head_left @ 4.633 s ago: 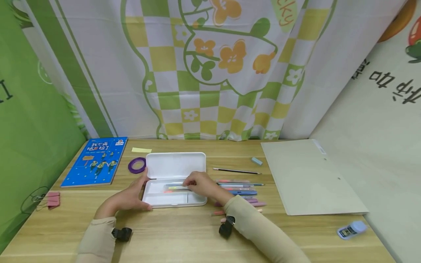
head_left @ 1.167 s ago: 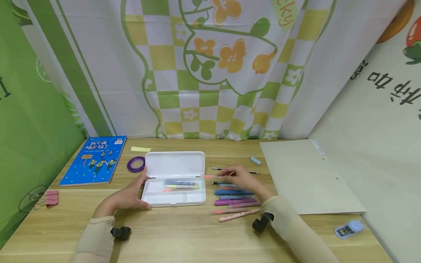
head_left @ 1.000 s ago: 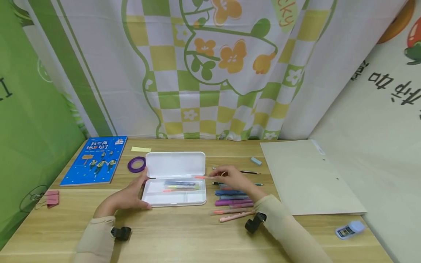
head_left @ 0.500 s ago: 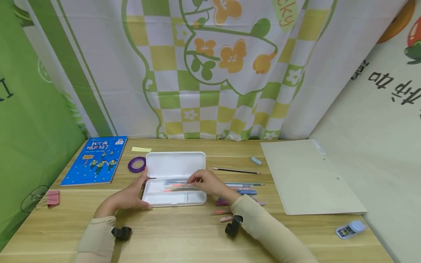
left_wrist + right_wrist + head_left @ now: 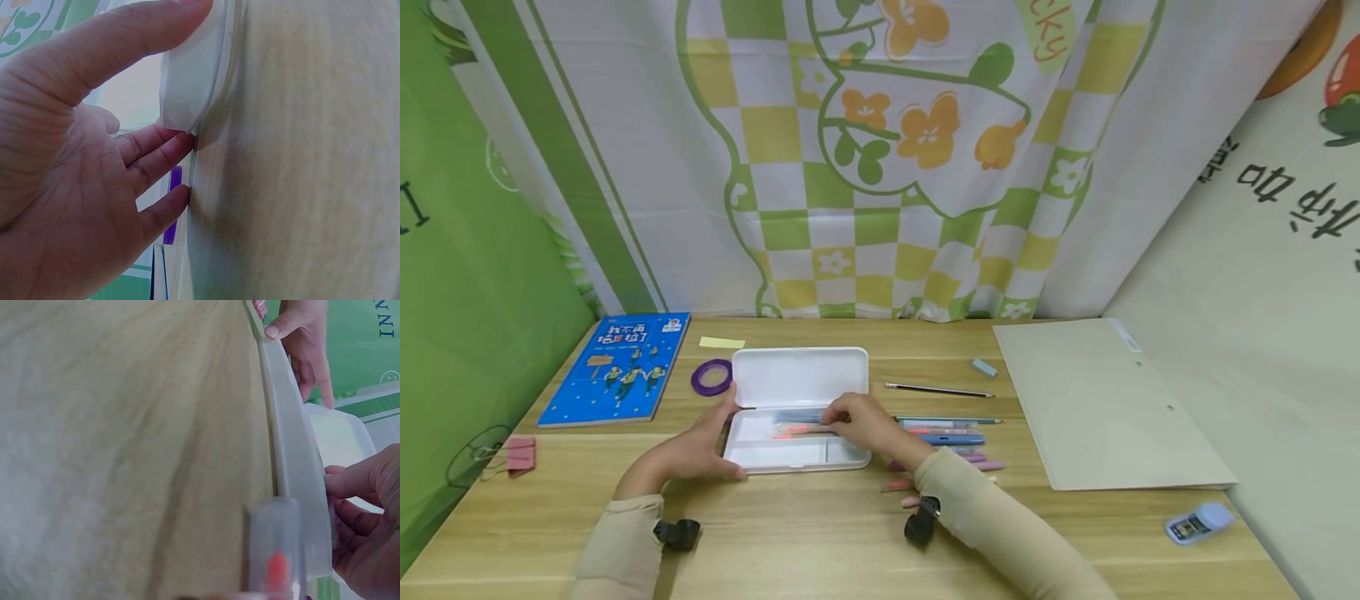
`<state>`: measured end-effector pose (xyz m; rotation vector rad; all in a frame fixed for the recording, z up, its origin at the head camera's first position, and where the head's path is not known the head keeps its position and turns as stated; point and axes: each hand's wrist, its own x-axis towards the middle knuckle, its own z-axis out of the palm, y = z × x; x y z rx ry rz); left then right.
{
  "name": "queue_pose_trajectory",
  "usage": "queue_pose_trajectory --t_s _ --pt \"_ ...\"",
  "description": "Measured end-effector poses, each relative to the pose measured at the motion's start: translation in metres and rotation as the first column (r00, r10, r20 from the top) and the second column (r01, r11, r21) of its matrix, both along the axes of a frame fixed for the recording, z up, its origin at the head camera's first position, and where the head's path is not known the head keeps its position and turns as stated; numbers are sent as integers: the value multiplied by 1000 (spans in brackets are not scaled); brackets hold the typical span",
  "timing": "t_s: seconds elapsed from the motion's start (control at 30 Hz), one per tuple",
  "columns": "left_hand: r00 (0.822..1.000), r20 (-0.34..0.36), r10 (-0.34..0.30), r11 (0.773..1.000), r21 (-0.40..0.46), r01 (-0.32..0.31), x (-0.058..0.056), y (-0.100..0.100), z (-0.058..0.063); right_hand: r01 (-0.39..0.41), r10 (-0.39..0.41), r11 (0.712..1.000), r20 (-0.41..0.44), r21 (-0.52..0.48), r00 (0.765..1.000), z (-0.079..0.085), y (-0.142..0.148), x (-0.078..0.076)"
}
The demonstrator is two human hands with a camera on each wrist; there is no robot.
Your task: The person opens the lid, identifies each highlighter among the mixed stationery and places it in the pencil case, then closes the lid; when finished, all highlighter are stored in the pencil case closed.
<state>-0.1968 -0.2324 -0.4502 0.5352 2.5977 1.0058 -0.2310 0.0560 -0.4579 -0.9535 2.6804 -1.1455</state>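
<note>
Lying open on the tabletop (image 5: 805, 533), the white case (image 5: 801, 379) meets the left hand (image 5: 692, 450) at its left end, thumb and fingers spread apart; over its right side the right hand (image 5: 867, 423) pinches an orange-tipped pen (image 5: 805, 429) at the back compartment (image 5: 751, 426), resting or raised I can't tell.

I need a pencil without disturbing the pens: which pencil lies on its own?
The black pencil, lying alone between the eraser and the pens; the teal pencil lies right alongside the pens.
</note>
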Motion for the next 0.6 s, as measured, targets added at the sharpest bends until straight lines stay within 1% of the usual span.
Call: queue_pose_trajectory --t_s 0.13,0.2,0.27,0.37,0.43,0.5,0.6 --pt "1000 -3 -1 1000 -1 1 0 0 -1 6 -6 1000 -18 19 1000 1 -1 0" --pt "1000 -2 0 1000 -2 0 0 0 0 5 -4 1000 -41 25 999 1 -2 -1" --pt "1000 -3 1 1000 -3 -1 0 0 0 -15 18 999 -92 40 996 1 -3 -1" --pt "1000 -9 -2 1000 -3 2 0 -1 0 -51 62 996 -173 67 983 1 -4 -2" --pt "1000 -13 -6 1000 -1 6 -1 -1 -1 -68 81 995 -201 75 976 0 -4 -2" --pt "1000 -14 -9 1000 2 9 -1 -1 -2 -65 74 996 -182 56 981 -1 -3 -2" --pt "1000 -1 -4 1000 -1 4 -1 -1 -2 -36 36 999 -99 5 994 -2 0 -2"
